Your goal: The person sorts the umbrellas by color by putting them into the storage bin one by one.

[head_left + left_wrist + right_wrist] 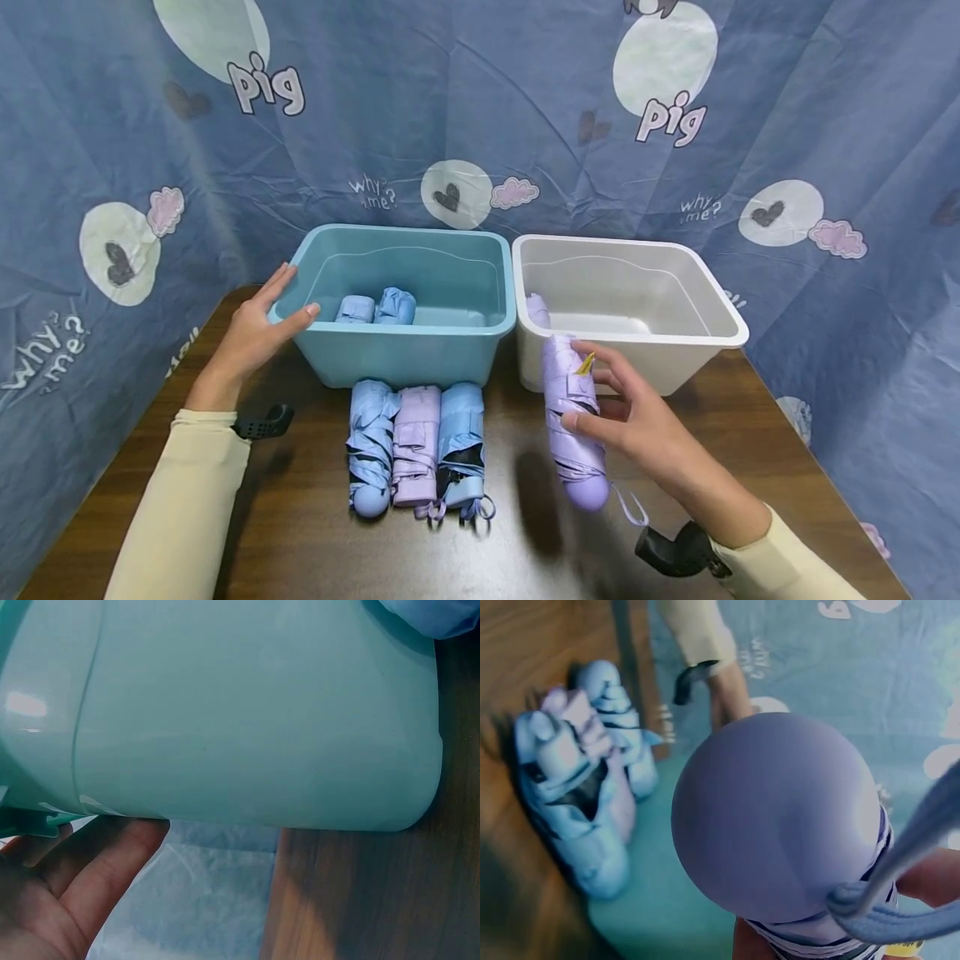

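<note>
My right hand (637,417) holds a folded lilac umbrella (573,450) between thumb and fingers, tilted above the table in front of the white bin. Its rounded handle end (772,817) fills the middle of the right wrist view, with a wrist loop hanging from it. My left hand (255,329) rests at the left end of the teal bin (397,358), fingers extended and thumb over the rim. Between the hands lie a blue umbrella (371,450), a pinkish-lilac umbrella (415,446) and another blue umbrella (461,442), side by side.
Two blue folded umbrellas (375,308) stand inside the teal bin. The white bin (630,337) beside it contains a lilac umbrella (537,310) at its left end. Both bins stand on a brown wooden table (315,525), before a blue patterned cloth (570,200).
</note>
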### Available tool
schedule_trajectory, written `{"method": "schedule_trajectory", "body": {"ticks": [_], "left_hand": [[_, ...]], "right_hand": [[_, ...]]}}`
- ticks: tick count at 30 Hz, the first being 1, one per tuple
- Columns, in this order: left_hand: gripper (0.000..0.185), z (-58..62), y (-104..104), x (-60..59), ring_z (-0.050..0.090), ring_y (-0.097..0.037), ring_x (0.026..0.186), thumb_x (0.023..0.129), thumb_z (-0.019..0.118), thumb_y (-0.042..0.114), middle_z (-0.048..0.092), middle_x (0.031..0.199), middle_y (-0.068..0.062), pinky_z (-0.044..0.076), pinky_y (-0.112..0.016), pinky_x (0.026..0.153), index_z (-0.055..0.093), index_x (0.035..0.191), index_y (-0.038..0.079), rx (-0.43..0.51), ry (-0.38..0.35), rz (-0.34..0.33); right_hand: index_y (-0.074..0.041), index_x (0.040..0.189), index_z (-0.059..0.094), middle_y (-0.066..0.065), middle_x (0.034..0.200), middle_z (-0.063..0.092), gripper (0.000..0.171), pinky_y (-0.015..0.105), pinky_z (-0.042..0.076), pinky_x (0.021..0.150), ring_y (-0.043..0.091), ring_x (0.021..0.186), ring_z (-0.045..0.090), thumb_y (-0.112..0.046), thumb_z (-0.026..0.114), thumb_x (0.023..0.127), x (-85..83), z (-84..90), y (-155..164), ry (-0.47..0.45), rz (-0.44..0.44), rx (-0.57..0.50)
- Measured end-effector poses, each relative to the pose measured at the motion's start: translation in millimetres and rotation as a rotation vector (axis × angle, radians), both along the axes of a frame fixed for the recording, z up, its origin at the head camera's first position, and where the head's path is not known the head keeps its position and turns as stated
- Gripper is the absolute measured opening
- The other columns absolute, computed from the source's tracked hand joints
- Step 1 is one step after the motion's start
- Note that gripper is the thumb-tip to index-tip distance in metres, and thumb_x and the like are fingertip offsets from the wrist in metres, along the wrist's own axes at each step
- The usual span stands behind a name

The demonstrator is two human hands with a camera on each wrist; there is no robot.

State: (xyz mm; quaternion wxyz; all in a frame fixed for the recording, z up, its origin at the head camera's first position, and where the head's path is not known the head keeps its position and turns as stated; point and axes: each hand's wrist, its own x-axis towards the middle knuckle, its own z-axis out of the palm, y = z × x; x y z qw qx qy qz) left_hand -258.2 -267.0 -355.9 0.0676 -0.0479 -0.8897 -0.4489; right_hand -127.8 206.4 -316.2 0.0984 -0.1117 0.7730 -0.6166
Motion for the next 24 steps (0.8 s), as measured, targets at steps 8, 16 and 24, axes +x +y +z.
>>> {"method": "schedule_trajectory", "body": {"ticks": [8, 16, 24], "left_hand": [[0.084, 0.0, 1.6, -1.0, 0.011, -0.033, 0.146, 0.089, 0.063, 0.048, 0.006, 0.161, 0.007, 0.017, -0.067, 0.107, 0.016, 0.156, 0.026, 0.004, -0.015, -0.012], [0.083, 1.0, -0.5, -1.1, 0.009, -0.032, 0.146, 0.09, 0.062, 0.048, 0.004, 0.16, 0.013, 0.017, -0.068, 0.106, 0.015, 0.155, 0.03, 0.005, -0.019, -0.019], [0.083, -0.6, -0.8, -1.4, 0.01, -0.033, 0.146, 0.09, 0.062, 0.048, 0.004, 0.16, 0.013, 0.017, -0.068, 0.106, 0.015, 0.155, 0.029, 0.002, -0.02, -0.01]], "right_hand": [[-0.031, 0.146, 0.034, 0.019, 0.134, 0.046, 0.076, 0.044, 0.053, 0.079, 0.033, 0.107, 0.062, -0.012, 0.075, 0.085, -12.2, 27.4, 14.3, 0.02, -0.055, 0.022], [-0.032, 0.15, 0.027, 0.018, 0.138, 0.045, 0.079, 0.04, 0.052, 0.079, 0.029, 0.105, 0.061, -0.018, 0.073, 0.087, -45.9, 47.3, 25.2, 0.062, -0.118, 0.084], [-0.03, 0.146, 0.024, 0.024, 0.136, 0.046, 0.079, 0.036, 0.054, 0.075, 0.031, 0.113, 0.056, -0.021, 0.075, 0.086, -75.9, 54.5, 28.8, 0.053, -0.204, 0.079]]}}
